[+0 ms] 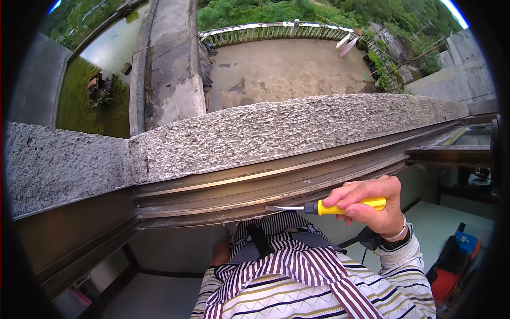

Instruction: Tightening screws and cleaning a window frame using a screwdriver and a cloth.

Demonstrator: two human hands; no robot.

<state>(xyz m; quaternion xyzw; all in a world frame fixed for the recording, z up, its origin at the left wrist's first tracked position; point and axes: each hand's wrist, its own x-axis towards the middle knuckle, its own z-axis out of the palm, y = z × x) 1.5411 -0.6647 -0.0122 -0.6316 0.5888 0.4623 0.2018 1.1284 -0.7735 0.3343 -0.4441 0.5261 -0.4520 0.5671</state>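
Observation:
My right hand (372,199) is wrapped round the yellow handle of a screwdriver (340,206). The thin metal shaft points left, with its tip at the inner edge of a dark metal window track (255,186). Dirt shows along the grooves of the track. Below the frame, in shadow against the striped clothing, part of my left arm or hand (222,252) shows; its fingers are hidden.
Beyond the track runs a rough concrete ledge (297,125). A paved yard (287,69) with a railing lies far below it, beside a pool of water (109,48). A sliding sash (451,154) stands at the right. Indoors, a red and black bag (451,271) sits lower right.

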